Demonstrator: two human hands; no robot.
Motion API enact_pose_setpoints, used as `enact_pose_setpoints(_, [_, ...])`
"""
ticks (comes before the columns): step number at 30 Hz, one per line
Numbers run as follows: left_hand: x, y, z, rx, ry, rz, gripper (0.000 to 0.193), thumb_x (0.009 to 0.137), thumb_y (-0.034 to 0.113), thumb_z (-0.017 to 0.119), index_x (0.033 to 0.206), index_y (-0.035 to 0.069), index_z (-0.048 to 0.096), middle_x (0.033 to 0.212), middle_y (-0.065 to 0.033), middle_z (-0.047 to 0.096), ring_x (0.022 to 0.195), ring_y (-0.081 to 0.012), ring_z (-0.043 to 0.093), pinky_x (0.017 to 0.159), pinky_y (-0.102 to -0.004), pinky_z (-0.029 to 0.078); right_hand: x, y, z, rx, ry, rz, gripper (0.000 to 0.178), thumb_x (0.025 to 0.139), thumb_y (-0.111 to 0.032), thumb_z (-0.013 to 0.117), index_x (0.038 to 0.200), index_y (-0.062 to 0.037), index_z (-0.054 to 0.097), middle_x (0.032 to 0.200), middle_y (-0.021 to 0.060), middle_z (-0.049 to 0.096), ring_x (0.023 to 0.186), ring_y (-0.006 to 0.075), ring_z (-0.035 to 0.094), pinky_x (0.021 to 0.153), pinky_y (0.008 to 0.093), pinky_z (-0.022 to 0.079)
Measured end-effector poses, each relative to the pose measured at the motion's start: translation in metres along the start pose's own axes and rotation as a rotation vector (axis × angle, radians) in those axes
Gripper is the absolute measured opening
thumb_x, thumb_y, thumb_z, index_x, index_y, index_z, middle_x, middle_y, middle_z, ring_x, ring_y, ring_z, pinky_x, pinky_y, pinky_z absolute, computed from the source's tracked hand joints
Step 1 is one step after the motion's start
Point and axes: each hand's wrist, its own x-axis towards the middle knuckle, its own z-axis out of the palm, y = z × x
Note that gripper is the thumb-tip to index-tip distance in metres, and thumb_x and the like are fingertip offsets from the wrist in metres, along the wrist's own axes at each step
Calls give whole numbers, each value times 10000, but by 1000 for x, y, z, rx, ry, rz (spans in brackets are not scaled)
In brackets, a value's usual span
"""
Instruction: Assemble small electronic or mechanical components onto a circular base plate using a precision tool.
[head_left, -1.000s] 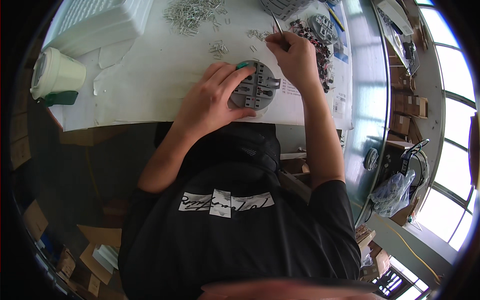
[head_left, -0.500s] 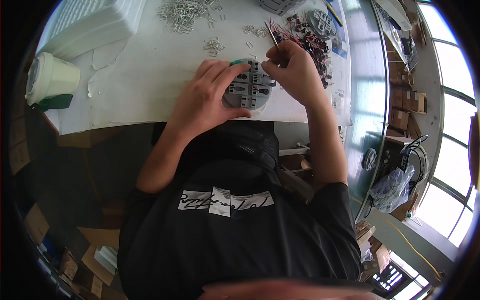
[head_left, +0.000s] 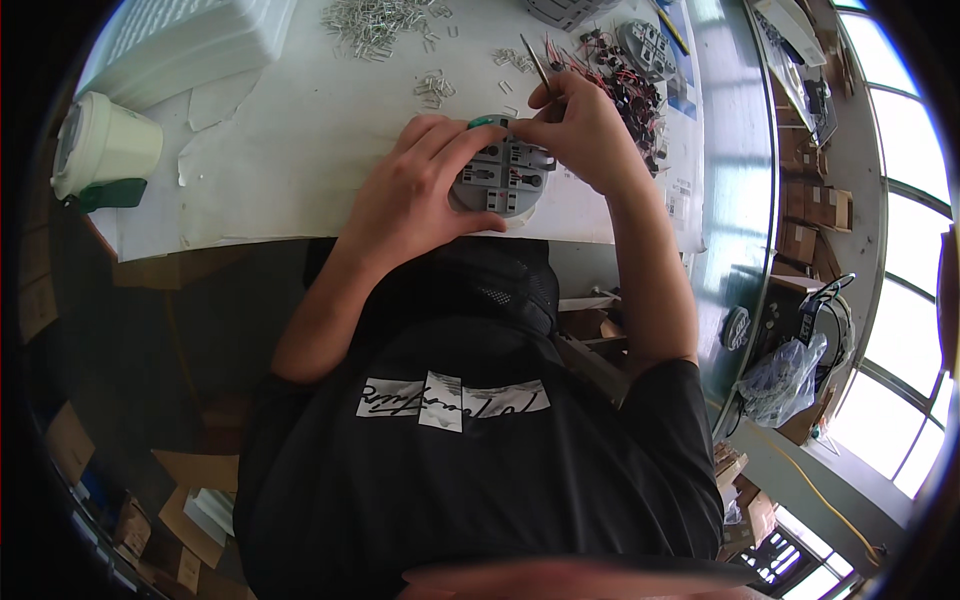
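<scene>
A round grey disc (head_left: 527, 180) with raised rectangular blocks and small dark fittings lies near the table's front edge. My left hand (head_left: 405, 190) grips it from the left, fingers over the far rim and thumb along the near side. A small green piece (head_left: 483, 121) shows by its fingertips. In my right hand (head_left: 585, 130) a slim metal tool (head_left: 537, 62) is held, its pointed end up and away from the disc. That hand's thumb and forefinger are closed at the disc's far right edge; whether something tiny is between them is hidden.
U-shaped metal pins form a large pile (head_left: 370, 28) and a smaller cluster (head_left: 434, 88). Black parts with red wires (head_left: 630, 95) lie at right, beside another grey disc (head_left: 650, 50). A cream tub (head_left: 115, 148) and white trays (head_left: 185, 45) stand at left.
The thumb and forefinger of my right hand have moved slightly left, closer to the fingertips of my left hand. My left hand keeps its grip on the disc.
</scene>
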Motion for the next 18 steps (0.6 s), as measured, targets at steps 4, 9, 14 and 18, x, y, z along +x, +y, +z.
enact_pose_setpoints(4, [-2, 0, -1, 2, -7, -28, 846, 643, 342, 967, 1382, 113, 625, 1238, -84, 670, 1229, -314, 596, 1020, -445, 541, -6, 4, -6, -51, 7, 6, 245, 865, -95, 818, 1059, 15, 715, 819, 52, 693, 729, 92, 655, 658, 268, 519])
enact_pose_setpoints(9, [-1, 2, -1, 7, -1, -18, 851, 641, 332, 971, 1385, 114, 622, 1235, -87, 673, 1230, -317, 596, 1026, -444, 535, -37, 13, 7, -151, 218, -397, 252, 901, -113, 756, 1149, -85, 790, 911, 82, 711, 645, 236, 686, 611, 366, 552])
enact_pose_setpoints(14, [-1, 0, -2, -21, 3, -20, 836, 648, 349, 975, 1372, 107, 634, 1233, -109, 678, 1201, -342, 609, 1032, -460, 517, -47, 33, 19, -326, 246, -550, 323, 890, -85, 749, 1210, -99, 782, 1025, 64, 696, 647, 238, 683, 571, 379, 539])
enact_pose_setpoints(18, [2, 2, -4, -22, -11, -4, 791, 686, 321, 956, 1372, 102, 631, 1230, -107, 684, 1185, -338, 618, 1018, -453, 524, -57, 38, 27, -363, 287, -542, 335, 864, -60, 748, 1194, -114, 773, 1109, 57, 684, 650, 221, 678, 554, 378, 535])
